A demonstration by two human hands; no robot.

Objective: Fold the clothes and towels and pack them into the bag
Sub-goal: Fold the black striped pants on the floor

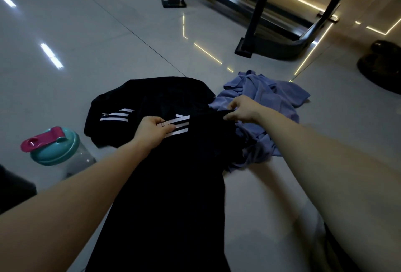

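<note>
Head view — both hands [152,130] [243,109] pinch black garment [173,185], lower end cropped.

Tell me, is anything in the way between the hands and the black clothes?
No. The left hand already grips the black clothes at the white stripes, and the right hand pinches their far edge. The towel lies beside and partly under them, not between. No bag is clearly in view.

Glossy pale tile floor [108,33], dim.

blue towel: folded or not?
Not folded. The blue towel lies crumpled in a heap on the floor, partly under the black garment both hands hold.
</note>
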